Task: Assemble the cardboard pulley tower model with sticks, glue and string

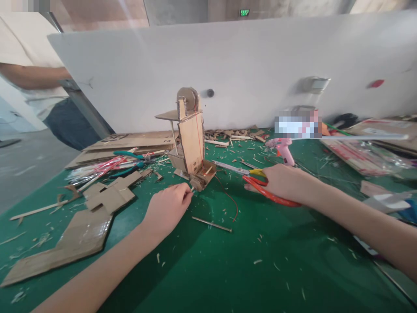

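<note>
Nearest, on the green table (pixel 228 274), at least 2 cut cardboard pieces (pixel 83 230) lie at the left, and 1 thin metal rod (pixel 211 224) lies in the middle, between the 2 hands. The left hand (pixel 169 206) has its fingers narrowed in a pinch on 1 slim stick (pixel 192 189) at the foot of the cardboard model. The right hand (pixel 282 182) curls around the handles of 1 pair of scissors (pixel 272 194), orange and yellow, its 2 blades parted and pointing toward the model. Just beyond the left hand, 1 cardboard model (pixel 191 141) stands upright at mid-table, with 1 red wire (pixel 230 198) trailing from its base and 1 round cardboard part (pixel 186 99) at its top. Farther back are teal-handled pliers (pixel 140 164) at left and 1 pink glue gun (pixel 285 152) at right. Behind stands 1 pale partition (pixel 244 65); 1 co-worker's forearm (pixel 35 77) shows at left, and 1 green exit sign (pixel 244 13) glows farthest away.
</note>
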A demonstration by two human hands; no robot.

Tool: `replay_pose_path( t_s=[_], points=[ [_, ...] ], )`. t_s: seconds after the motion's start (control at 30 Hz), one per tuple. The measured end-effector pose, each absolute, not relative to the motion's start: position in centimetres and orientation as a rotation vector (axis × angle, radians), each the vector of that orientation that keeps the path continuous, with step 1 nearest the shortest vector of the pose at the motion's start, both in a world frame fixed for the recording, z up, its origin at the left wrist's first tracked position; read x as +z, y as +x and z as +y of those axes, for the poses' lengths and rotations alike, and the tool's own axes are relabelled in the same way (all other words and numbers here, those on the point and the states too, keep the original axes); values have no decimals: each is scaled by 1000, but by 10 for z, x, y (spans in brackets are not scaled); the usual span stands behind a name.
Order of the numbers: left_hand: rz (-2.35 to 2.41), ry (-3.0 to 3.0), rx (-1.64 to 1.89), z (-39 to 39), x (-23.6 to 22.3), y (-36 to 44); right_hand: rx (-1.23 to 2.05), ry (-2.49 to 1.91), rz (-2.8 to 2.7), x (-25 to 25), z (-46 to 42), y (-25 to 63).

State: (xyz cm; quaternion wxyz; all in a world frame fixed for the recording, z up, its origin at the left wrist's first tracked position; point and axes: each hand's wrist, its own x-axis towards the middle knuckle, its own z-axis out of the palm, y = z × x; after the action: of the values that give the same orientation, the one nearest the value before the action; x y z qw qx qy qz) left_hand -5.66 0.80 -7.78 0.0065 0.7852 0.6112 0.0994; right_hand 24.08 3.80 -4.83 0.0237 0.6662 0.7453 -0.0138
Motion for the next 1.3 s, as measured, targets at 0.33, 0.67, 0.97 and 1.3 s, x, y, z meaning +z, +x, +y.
replay_pose_path(
  t_s=[0.33, 0.67, 0.97, 1.3],
  points=[
    [1969, 2402, 297, 7, -77, -55, -178, 2077, 2161, -52, 31, 235],
    [1937, 2421, 328, 7, -78, -56, -129, 2074, 2151, -54, 33, 235],
    [1949, 2439, 319, 6, -76, -55, -122, 2058, 2144, -53, 33, 234],
    [1946, 2427, 311, 6, -74, -55, 60, 1964, 2191, -52, 31, 228]
  ],
)
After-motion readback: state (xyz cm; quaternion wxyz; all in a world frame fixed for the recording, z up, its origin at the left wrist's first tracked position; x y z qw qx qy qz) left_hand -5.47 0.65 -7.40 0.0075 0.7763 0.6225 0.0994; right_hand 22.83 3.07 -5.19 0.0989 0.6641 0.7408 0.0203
